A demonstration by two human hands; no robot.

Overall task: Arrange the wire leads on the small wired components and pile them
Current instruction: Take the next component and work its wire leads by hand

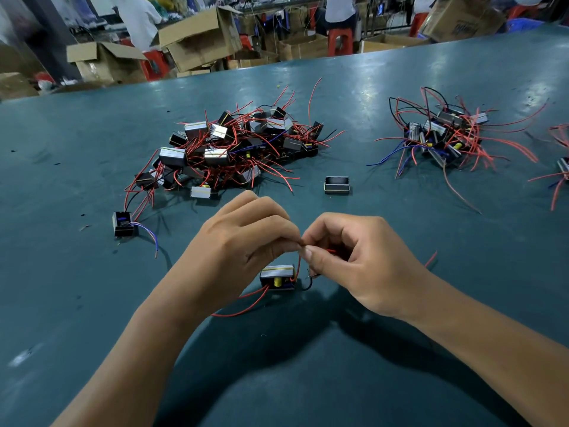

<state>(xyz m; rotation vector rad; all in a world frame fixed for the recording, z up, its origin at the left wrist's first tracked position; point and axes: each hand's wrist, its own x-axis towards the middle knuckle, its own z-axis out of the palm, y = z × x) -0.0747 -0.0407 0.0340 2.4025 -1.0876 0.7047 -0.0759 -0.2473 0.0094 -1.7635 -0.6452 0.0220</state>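
A small black wired component [277, 277] with a silver core and a yellow part sits on the teal table [338, 380] just below my hands. Red leads [246, 306] trail from it to the left, and a short black lead curls at its right. My left hand [240, 251] and my right hand [348, 257] meet fingertip to fingertip above it, both pinching the same red lead that rises from the component. A big pile of components [234, 149] lies beyond my hands. A second, smaller pile [446, 134] lies at the right.
One loose component with blue leads [123, 224] lies at the left. A bare metal frame [336, 184] stands between the piles. More wired parts [562, 167] show at the right edge. Open cardboard boxes [197, 38], red stools and people fill the space beyond the table.
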